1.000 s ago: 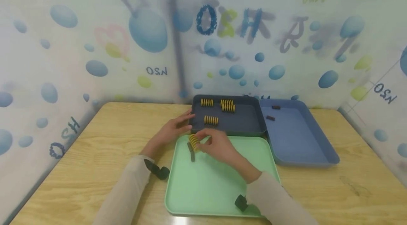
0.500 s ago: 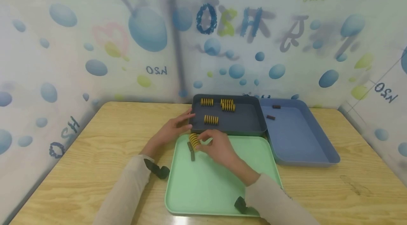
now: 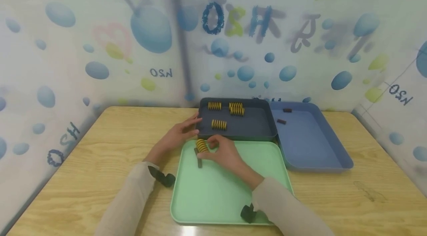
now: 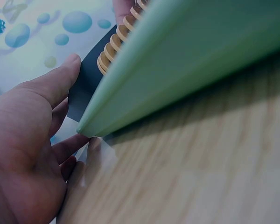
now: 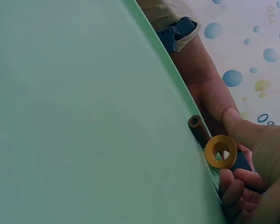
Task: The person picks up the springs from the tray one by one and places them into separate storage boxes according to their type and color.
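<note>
My right hand (image 3: 221,151) pinches a yellow coil spring (image 3: 201,145) over the far left corner of the green tray (image 3: 230,195). In the right wrist view the yellow spring (image 5: 220,152) shows end-on between thumb and fingers. A thin dark spring (image 3: 199,159) lies on the tray just below it, seen also as the dark spring (image 5: 199,130) by the rim. My left hand (image 3: 178,135) rests with straight fingers against the corner of the dark tray (image 3: 260,126). In the left wrist view the left hand (image 4: 35,140) touches the green tray's corner (image 4: 91,126).
The dark tray holds three yellow springs (image 3: 219,124), (image 3: 215,106), (image 3: 236,108). A blue tray (image 3: 313,143) at the right holds two small dark springs (image 3: 281,121). All stand on a wooden table (image 3: 367,184) against a patterned wall.
The right hand with the yellow spring has shifted slightly left and toward the tray's far corner. The left hand has stayed in place.
</note>
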### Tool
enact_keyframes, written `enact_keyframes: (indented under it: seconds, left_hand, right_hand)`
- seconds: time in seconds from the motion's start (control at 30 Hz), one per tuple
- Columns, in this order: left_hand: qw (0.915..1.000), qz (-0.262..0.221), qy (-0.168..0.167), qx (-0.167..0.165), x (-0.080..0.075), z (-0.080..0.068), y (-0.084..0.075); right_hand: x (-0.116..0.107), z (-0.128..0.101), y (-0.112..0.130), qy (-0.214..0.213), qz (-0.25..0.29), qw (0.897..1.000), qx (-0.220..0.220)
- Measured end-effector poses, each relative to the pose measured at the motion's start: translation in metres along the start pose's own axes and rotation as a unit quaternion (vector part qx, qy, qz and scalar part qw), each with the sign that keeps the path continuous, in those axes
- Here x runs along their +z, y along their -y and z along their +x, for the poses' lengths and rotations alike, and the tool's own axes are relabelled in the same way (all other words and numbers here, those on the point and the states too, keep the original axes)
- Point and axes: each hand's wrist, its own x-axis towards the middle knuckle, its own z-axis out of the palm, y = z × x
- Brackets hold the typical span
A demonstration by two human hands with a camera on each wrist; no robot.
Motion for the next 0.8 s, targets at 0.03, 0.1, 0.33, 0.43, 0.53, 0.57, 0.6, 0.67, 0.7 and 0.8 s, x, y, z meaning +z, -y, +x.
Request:
enact_keyframes:
  seconds: [0.03, 0.1, 0.33, 0.43, 0.53, 0.57, 0.6, 0.67, 0.7, 0.8]
  left_hand:
    - [1.0000, 0.000, 0.000, -0.001, -0.0004, 0.0000, 0.0005]
    - [1.0000, -0.001, 0.000, -0.002, -0.0011, -0.0001, 0.0012]
    - [0.9999, -0.005, -0.001, -0.009, -0.0008, -0.0004, 0.0022]
    - [1.0000, -0.007, 0.000, -0.005, -0.0003, 0.0002, 0.0024]
    - [1.0000, -0.009, 0.000, -0.001, -0.0001, 0.0007, 0.0025]
    - [1.0000, -0.010, 0.000, 0.000, -0.0001, 0.0009, 0.0024]
    - [1.0000, -0.009, -0.001, 0.000, -0.0002, 0.0011, 0.0022]
    - [1.0000, -0.007, -0.001, 0.000, -0.0002, 0.0014, 0.0015]
    - [1.0000, -0.005, -0.002, 0.000, -0.0002, 0.0016, 0.0011]
    - [1.0000, -0.001, -0.003, -0.001, -0.0002, 0.0021, 0.0004]
  right_hand:
    - [0.0010, 0.0005, -0.0003, 0.000, 0.001, 1.000, 0.003]
    - [0.0027, 0.0010, -0.0002, 0.001, 0.002, 1.000, 0.010]
    - [0.0059, 0.0007, 0.0024, -0.010, -0.010, 1.000, 0.019]
    - [0.0066, 0.0007, 0.0025, -0.010, -0.014, 1.000, 0.021]
    - [0.0068, 0.0010, 0.0029, -0.008, -0.008, 1.000, 0.024]
    - [0.0066, 0.0012, 0.0029, -0.009, -0.004, 1.000, 0.024]
    - [0.0065, 0.0015, 0.0027, -0.009, 0.000, 1.000, 0.024]
    - [0.0059, 0.0020, 0.0026, -0.012, 0.002, 1.000, 0.022]
    - [0.0057, 0.0022, 0.0026, -0.014, 0.001, 1.000, 0.020]
    - [0.0051, 0.0024, 0.0032, -0.020, -0.007, 1.000, 0.016]
